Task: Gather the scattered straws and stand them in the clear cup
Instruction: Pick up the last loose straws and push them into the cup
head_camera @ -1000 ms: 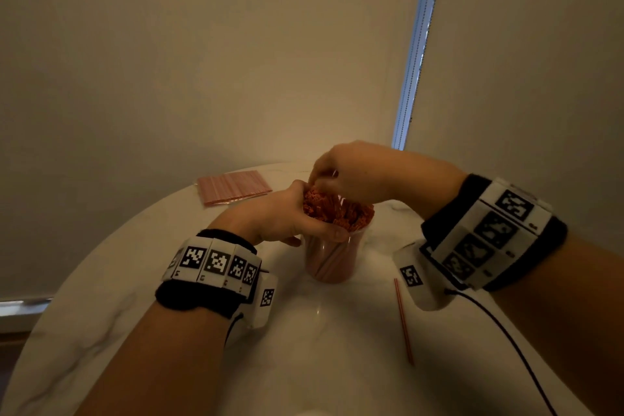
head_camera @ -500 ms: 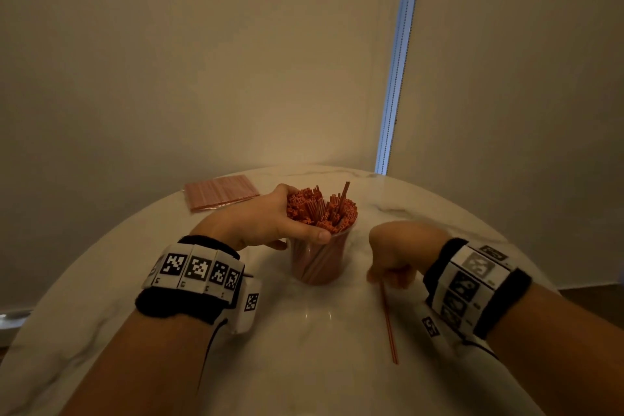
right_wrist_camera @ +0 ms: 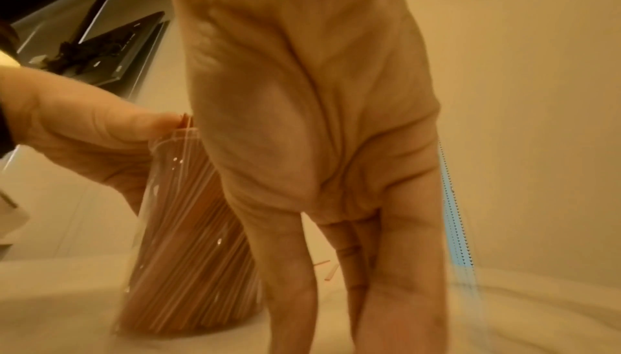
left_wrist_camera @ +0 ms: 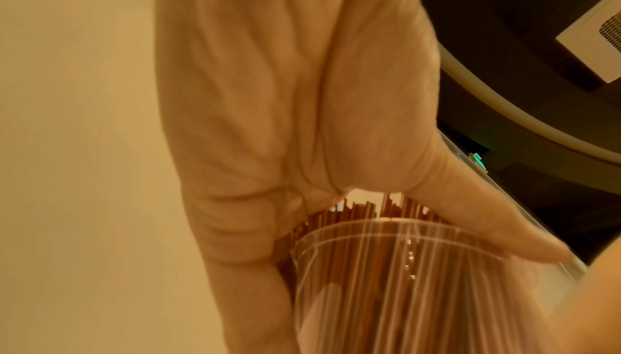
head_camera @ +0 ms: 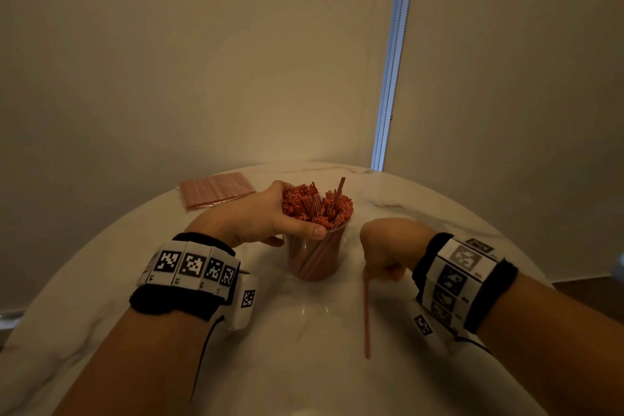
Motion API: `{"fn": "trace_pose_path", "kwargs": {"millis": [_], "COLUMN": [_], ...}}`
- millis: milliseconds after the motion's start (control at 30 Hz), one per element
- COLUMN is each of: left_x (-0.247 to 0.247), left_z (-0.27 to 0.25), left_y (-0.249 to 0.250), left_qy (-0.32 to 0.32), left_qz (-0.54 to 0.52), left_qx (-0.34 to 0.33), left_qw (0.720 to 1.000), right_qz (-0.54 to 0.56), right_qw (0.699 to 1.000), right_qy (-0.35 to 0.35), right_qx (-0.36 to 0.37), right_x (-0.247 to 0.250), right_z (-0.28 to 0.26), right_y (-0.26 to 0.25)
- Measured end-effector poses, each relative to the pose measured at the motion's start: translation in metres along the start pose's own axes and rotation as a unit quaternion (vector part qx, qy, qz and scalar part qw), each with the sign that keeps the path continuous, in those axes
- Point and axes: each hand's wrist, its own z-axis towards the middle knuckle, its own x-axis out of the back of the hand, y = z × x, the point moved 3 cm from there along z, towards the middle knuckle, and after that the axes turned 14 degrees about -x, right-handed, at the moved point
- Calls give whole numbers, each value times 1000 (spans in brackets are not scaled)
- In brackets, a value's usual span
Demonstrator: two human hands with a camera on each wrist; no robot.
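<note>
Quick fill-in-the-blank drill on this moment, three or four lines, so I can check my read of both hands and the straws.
1. The left hand holds the rim of the clear ____.
2. The right hand is down at the far end of one loose straw lying on the ____.
3. One straw in the cup sticks up ____ than the rest.
4. A flat pack of straws lies on the person's ____ side.

Missing words: cup; table; higher; left

A dim home-like room: round marble table (head_camera: 439,213) against closed roller blinds (head_camera: 202,61).
</note>
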Motion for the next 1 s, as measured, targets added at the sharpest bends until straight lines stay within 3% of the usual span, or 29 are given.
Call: {"fn": "trace_pose_path", "kwargs": {"millis": [167,333,700,833,900,933,1000], "left_x": [0,0,0,1,1,1,1], "left_z": [1,1,1,1,1,1,0], "left_y": [0,-1,0,-1,-2,-2,-1], "left_qy": [2,1,1,0,0,0,0], "left_qz": [-1,-1,-2,-2,-2,-2,-3], "left_qx": [2,1,1,1,1,3,4], "left_qw": [1000,1000,1000,1000,1000,1000,1000], "right_qz": [-28,23,-39,84,202,283,430], "right_qw": [999,1000,998,996,972,943,858], "right_qy": [8,-13,5,36,120,173,281], "right_qx": [13,-8,46,6,-10,-19,-11], "right_x": [-4,-6,-5,26,60,77,107], "right_z": [-6,0,-20,-20,-18,-20,-35], "right_y": [-6,0,-21,1,22,35,55]}}
